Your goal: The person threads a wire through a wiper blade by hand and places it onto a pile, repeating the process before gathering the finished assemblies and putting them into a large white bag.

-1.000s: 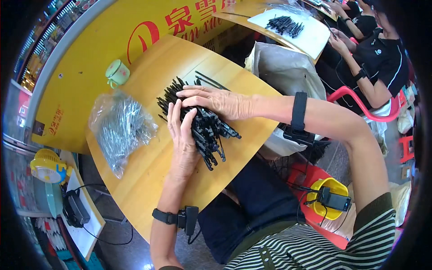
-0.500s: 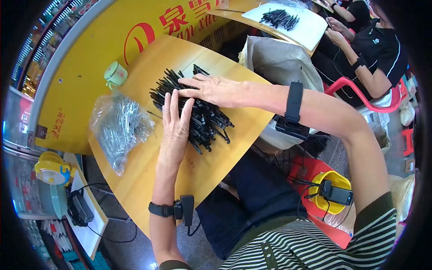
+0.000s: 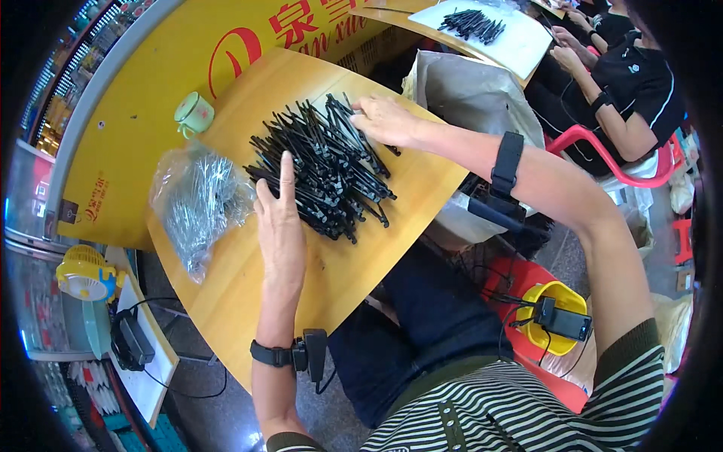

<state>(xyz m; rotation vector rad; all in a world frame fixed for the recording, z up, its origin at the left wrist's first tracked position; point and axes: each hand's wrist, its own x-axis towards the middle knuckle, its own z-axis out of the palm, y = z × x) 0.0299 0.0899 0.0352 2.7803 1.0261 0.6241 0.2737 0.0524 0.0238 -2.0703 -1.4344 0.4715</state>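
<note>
A heap of thin black rods with small knobbed ends (image 3: 324, 169) lies spread on the wooden table (image 3: 218, 320). At the heap's near left side is my left hand (image 3: 282, 230), open, its index finger stretched out among the rod ends. My right hand (image 3: 382, 120) is at the far right edge of the heap, fingers apart and bent, by a few rods that lie off the main pile. Neither hand grips anything that I can see. The rods' exact kind does not show.
A clear plastic bag of shiny contents (image 3: 199, 200) lies left of the heap, below a green lidded mug (image 3: 195, 113). Beyond the table's right edge stands a large pale sack (image 3: 482, 94). Another table holds a white board (image 3: 520, 49) with similar rods, near a seated person (image 3: 636, 90).
My right hand has moved off the middle of the heap to its far right edge. My left hand has drawn back a little toward me. The rods now lie more spread out.
</note>
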